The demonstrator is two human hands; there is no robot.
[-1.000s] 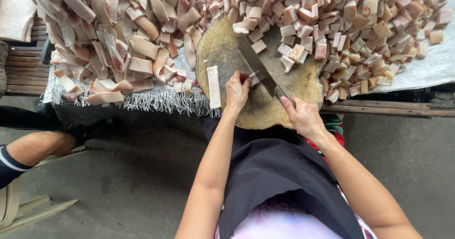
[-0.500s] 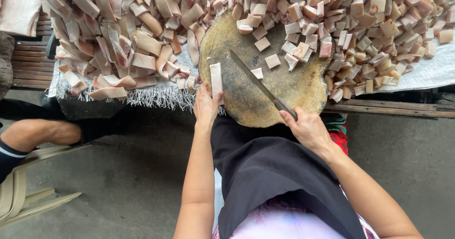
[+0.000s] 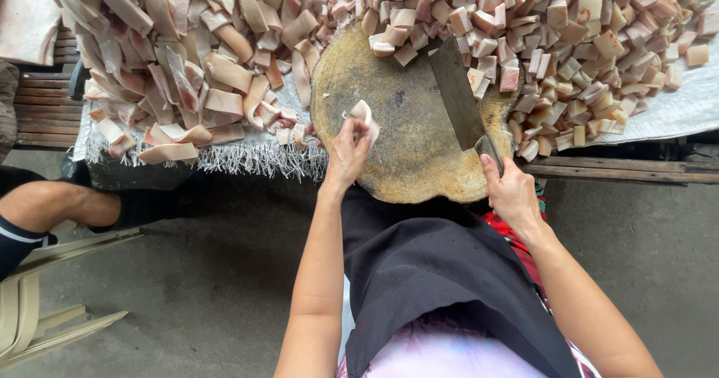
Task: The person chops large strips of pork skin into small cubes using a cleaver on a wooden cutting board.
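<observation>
My left hand [image 3: 346, 155] holds a pale strip of pork skin and fat [image 3: 364, 117] over the near-left part of a round wooden chopping block [image 3: 404, 149]. In my right hand [image 3: 511, 191] is a cleaver [image 3: 457, 93], gripped by its handle at the block's near-right edge. Its wide blade lies flat, pointing away toward a heap of cut cubes [image 3: 569, 41]. A few cubes sit on the block's far edge.
A big pile of uncut strips [image 3: 187, 63] lies left of the block on a white fringed cloth [image 3: 247, 157] over a wooden slat table. Another person's leg [image 3: 60, 206] and a plastic chair [image 3: 45, 310] are at lower left. A black apron [image 3: 442, 273] covers my lap.
The cut cubes were swept off the block toward the far pile with the cleaver. My left hand picked up a strip from the block's left edge and lifted it over the block.
</observation>
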